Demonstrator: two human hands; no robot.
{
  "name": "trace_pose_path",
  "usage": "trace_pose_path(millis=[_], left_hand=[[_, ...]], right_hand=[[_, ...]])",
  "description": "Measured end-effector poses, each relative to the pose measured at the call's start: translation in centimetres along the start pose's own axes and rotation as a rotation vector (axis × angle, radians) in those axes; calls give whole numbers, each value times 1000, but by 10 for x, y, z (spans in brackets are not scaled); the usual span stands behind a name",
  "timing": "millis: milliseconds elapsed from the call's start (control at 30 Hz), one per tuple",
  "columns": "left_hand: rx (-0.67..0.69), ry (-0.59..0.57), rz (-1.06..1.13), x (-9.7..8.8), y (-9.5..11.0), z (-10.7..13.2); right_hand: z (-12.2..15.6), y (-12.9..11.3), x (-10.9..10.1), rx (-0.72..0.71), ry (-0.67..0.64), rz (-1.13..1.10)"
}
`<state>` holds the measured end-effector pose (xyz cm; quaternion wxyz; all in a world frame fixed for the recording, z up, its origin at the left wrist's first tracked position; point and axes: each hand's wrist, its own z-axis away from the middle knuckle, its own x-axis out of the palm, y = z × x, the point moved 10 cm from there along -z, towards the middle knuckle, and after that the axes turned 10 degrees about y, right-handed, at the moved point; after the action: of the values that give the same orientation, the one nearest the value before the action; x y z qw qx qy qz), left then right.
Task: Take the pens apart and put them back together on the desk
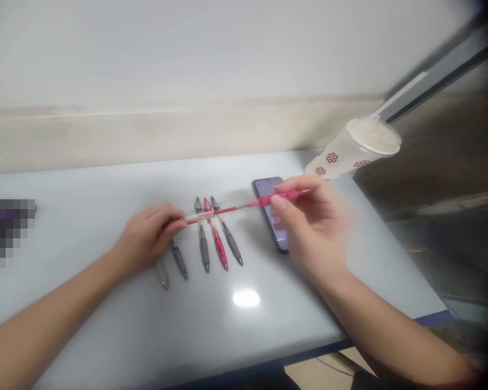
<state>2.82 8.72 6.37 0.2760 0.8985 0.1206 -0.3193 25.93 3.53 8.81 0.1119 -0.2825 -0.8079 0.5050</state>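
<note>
L hand (148,238) half-closed, pinching tip end of red pen (223,211); R hand (313,230) pinching its barrel, pen held just above row of 5 pens (211,235) on white table (106,189). Phone (264,187) right of row, under R hand; tilted paper cup (352,149) farther right.

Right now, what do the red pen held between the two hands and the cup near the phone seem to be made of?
The red pen looks like glossy moulded plastic: its barrel shows a smooth sheen, though blur hides finer detail. The cup looks like white coated paper, though plastic is possible: its surface is matte and printed with red rosettes.
</note>
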Motion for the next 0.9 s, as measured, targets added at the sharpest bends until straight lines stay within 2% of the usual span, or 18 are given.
trace_pose_path(millis=[267, 500, 733, 900], left_hand=[[21, 34, 10, -3, 4, 0], [27, 49, -22, -4, 4, 0], [-26, 3, 7, 0, -2, 2], [-31, 14, 15, -1, -2, 2]], right_hand=[[-1, 7, -4, 54, 30, -36], [-1, 24, -6, 176, 45, -26], [0, 25, -6, 162, 24, 0], [0, 30, -7, 199, 33, -14]])
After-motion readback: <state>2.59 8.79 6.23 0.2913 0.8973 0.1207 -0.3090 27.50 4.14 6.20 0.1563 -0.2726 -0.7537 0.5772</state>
